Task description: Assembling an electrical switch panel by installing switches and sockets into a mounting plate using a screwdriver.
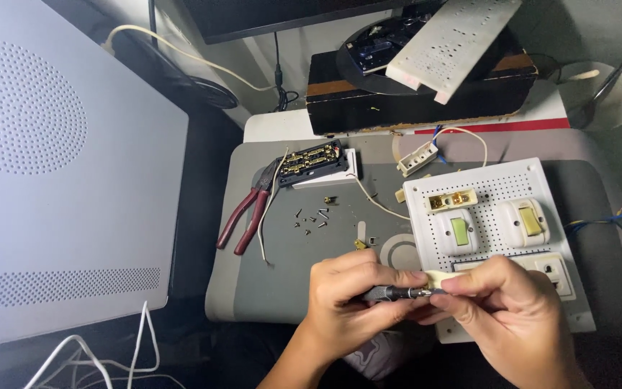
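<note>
My left hand [350, 299] grips a small dark screwdriver [390, 293] with its tip pointing right. My right hand [502, 306] pinches a small cream plastic part [440, 277] against that tip. Both hands hover over the near edge of a white perforated switch board [494, 191] lying on the grey mat [268, 281]. The board carries two cream switches, a brass terminal block [451, 199] and a socket [556, 272].
Red-handled pliers [246, 216], several loose screws [311, 217] and a black terminal module [313, 162] lie on the mat's far left. A dark wooden box [368, 101] with a white perforated plate [455, 39] stands behind. A white computer case [59, 180] fills the left.
</note>
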